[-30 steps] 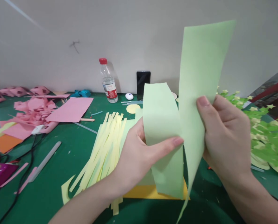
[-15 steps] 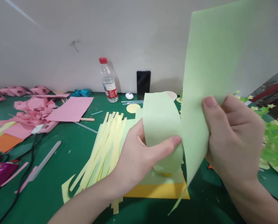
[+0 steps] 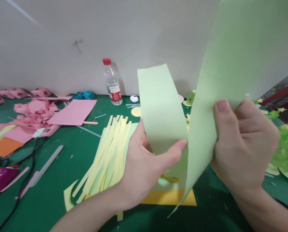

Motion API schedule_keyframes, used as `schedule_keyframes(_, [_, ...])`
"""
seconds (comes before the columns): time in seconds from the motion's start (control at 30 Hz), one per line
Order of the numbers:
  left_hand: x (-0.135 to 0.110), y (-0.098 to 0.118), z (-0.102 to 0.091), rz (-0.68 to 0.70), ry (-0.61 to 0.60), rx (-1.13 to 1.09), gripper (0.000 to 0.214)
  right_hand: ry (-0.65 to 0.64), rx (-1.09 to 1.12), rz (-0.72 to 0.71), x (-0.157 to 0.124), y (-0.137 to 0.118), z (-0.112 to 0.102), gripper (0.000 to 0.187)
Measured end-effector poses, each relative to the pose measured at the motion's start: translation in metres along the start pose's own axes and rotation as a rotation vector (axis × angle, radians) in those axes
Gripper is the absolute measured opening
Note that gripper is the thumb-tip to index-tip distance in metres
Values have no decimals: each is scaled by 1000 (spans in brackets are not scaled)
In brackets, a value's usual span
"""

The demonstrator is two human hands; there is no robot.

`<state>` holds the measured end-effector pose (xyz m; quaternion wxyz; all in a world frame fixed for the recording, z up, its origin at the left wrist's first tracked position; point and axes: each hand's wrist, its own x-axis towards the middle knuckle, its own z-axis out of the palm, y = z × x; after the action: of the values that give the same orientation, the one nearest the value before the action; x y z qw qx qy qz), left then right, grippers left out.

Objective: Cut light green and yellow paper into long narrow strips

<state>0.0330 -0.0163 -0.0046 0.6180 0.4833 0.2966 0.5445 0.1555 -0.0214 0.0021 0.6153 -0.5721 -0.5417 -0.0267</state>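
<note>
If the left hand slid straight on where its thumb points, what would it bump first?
Probably the green paper in the right hand; it looks just ahead of the left hand, though depth is hard to judge.

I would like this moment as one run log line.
left hand: holding green paper; right hand: holding taller green paper; paper strips: beside left hand; bottle: upright, capped

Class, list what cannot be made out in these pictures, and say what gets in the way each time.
Head view: the top of the right green piece, cut off by the upper edge.
Head view: the left hand's fingertips except the thumb's, hidden behind the left green piece.
Head view: the far end of the purple object, cut off by the left edge.
Head view: the small print on the bottle label, too small to read.
</note>
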Motion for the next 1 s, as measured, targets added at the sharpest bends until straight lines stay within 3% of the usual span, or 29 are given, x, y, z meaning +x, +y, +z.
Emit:
schedule_keyframes(0.17, [-1, -1, 2, 33, 76, 45, 26, 29, 56, 26, -1, 0, 2, 28])
schedule_keyframes(0.6, [0, 3, 0, -35, 8, 61, 23, 101, 76, 72, 16, 14, 3, 35])
schedule_keyframes(0.67, [3, 5, -4, -53, -17, 50, 19, -16, 161, 209, 23, 20, 4, 27])
schedule_keyframes(0.8, [13, 12, -11, -88, -6, -31, 12, -435, 219, 479, 31, 35, 16, 17])
schedule_keyframes(1.0, [17, 23, -16, -149, 10, -84, 22, -877, 128, 524, 21, 51, 37, 6])
